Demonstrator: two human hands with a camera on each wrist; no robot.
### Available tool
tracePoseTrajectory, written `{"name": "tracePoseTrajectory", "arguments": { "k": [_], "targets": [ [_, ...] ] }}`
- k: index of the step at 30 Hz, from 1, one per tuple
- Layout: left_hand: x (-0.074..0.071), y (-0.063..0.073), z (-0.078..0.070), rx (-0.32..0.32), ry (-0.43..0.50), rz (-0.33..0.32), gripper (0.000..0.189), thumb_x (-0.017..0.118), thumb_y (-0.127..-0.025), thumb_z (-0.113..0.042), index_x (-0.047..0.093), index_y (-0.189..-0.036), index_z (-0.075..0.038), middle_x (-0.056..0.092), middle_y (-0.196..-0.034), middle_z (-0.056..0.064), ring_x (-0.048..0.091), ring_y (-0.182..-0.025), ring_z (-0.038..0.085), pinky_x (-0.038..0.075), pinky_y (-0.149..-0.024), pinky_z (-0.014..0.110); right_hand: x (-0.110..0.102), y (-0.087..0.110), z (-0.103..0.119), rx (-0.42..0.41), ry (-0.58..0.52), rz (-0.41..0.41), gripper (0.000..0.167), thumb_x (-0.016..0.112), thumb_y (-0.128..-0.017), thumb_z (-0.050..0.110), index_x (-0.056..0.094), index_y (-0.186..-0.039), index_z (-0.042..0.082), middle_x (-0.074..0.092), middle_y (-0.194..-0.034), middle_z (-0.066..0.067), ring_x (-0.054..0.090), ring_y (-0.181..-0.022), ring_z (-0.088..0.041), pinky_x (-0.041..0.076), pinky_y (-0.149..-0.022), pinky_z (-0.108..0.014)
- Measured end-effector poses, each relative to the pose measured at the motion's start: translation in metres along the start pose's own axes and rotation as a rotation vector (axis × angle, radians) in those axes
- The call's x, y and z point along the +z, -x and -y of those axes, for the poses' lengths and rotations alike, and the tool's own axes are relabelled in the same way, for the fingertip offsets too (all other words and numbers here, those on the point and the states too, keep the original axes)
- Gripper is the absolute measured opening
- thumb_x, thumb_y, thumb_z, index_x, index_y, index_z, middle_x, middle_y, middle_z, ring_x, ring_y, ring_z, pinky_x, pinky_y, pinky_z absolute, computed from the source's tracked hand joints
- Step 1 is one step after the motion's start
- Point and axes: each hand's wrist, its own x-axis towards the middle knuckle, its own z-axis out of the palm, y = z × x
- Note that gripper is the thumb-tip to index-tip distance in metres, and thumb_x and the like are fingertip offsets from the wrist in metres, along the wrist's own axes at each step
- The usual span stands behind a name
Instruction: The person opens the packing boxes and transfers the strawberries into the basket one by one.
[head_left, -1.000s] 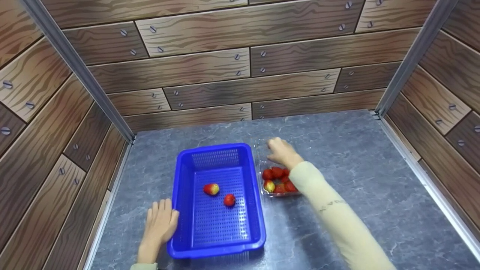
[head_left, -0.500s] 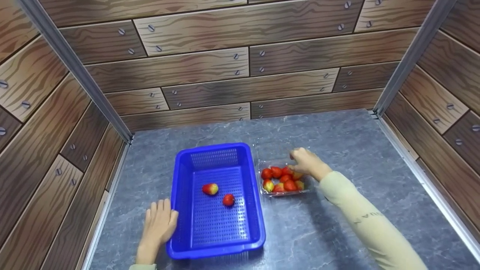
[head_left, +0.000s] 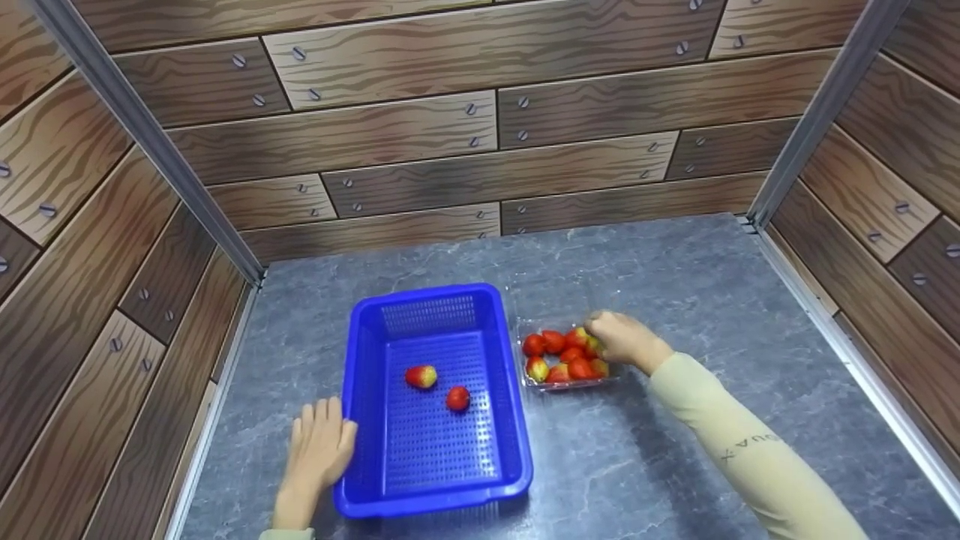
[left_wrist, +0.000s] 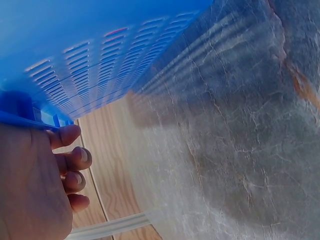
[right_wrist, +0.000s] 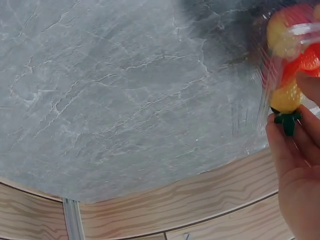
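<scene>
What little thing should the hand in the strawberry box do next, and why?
I think the right hand should gently lift the leafy strawberry out of the clear box. Its fingers are at the green leaves, with the thumb near the fruit, and two strawberries lie in the blue basket, so this one probably goes there too.

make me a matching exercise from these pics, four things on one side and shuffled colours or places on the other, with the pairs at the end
Things
1. basket
2. left hand
3. box
4. right hand

Colours or places
A. at a green-capped strawberry
B. blue, with two strawberries inside
C. against the basket's left side
D. see-through, to the right of the basket

Pairs: 1-B, 2-C, 3-D, 4-A
</scene>
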Motion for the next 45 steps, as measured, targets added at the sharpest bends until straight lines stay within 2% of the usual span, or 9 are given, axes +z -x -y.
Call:
{"name": "tracePoseTrajectory", "arguments": {
  "k": [3,10,17,22,26,33,39,45],
  "targets": [
    [0.0,0.0,0.0,-0.003,0.001,0.005,0.022,0.044,-0.096,-0.018,0.049,-0.109,0.0,0.046,-0.097,0.015,0.041,-0.095,0.035,0.033,-0.085,0.049,0.005,0.002,0.002,-0.018,0.025,0.006,0.022,0.073,-0.063,-0.009,0.064,-0.08,0.001,0.061,-0.081,-0.01,0.061,-0.073,-0.032,0.054,-0.064,-0.046],
    [0.001,0.0,-0.002,0.021,-0.026,-0.012,0.021,0.045,-0.095,-0.017,0.05,-0.106,0.0,0.047,-0.096,0.016,0.041,-0.094,0.036,0.034,-0.083,0.049,0.011,0.005,0.003,0.004,0.041,0.036,0.025,0.076,-0.06,-0.008,0.064,-0.079,0.003,0.058,-0.08,-0.008,0.056,-0.071,-0.029,0.053,-0.063,-0.045],
    [0.0,0.001,-0.001,0.039,-0.055,-0.03,0.02,0.046,-0.094,-0.017,0.051,-0.103,0.0,0.047,-0.093,0.015,0.044,-0.093,0.035,0.035,-0.082,0.049,0.007,0.001,0.006,0.021,0.027,0.025,0.022,0.069,-0.062,-0.014,0.066,-0.078,0.001,0.061,-0.083,-0.01,0.059,-0.075,-0.032,0.054,-0.066,-0.046],
    [0.0,0.001,0.0,0.048,-0.061,-0.049,0.015,0.046,-0.093,-0.016,0.05,-0.096,-0.002,0.048,-0.09,0.014,0.046,-0.091,0.035,0.035,-0.078,0.048,0.0,-0.002,0.006,-0.014,0.033,-0.018,0.022,0.081,-0.065,-0.005,0.066,-0.081,-0.001,0.061,-0.08,-0.011,0.06,-0.076,-0.034,0.054,-0.066,-0.046],
    [0.0,0.0,0.0,0.058,-0.059,-0.07,0.015,0.047,-0.092,-0.016,0.05,-0.095,-0.001,0.048,-0.09,0.015,0.046,-0.09,0.036,0.036,-0.077,0.048,-0.009,-0.007,0.005,0.006,0.011,-0.029,0.028,0.088,-0.065,0.005,0.066,-0.082,-0.001,0.059,-0.079,-0.009,0.06,-0.076,-0.034,0.054,-0.066,-0.047],
    [0.001,0.001,-0.001,0.067,-0.049,-0.076,0.016,0.048,-0.092,-0.015,0.051,-0.097,0.0,0.048,-0.09,0.016,0.046,-0.09,0.037,0.036,-0.078,0.049,-0.02,-0.019,0.008,0.041,-0.039,-0.04,0.021,0.083,-0.07,0.003,0.066,-0.081,0.0,0.059,-0.082,-0.01,0.059,-0.077,-0.034,0.053,-0.069,-0.047],
    [0.001,0.0,-0.002,0.088,-0.048,-0.092,0.016,0.049,-0.092,-0.015,0.051,-0.097,0.0,0.048,-0.089,0.015,0.046,-0.089,0.036,0.037,-0.077,0.049,-0.029,-0.032,0.019,0.042,-0.026,-0.049,0.021,0.08,-0.069,-0.002,0.065,-0.084,-0.001,0.06,-0.085,-0.011,0.06,-0.082,-0.034,0.053,-0.073,-0.047],
    [0.001,0.001,0.0,0.087,-0.054,-0.105,0.016,0.049,-0.092,-0.015,0.051,-0.096,0.0,0.047,-0.089,0.016,0.045,-0.088,0.037,0.036,-0.078,0.049,-0.037,-0.052,0.035,-0.002,-0.025,-0.103,0.02,0.065,-0.068,-0.014,0.065,-0.085,-0.003,0.062,-0.086,-0.014,0.061,-0.082,-0.035,0.054,-0.073,-0.046]
  ]
}}
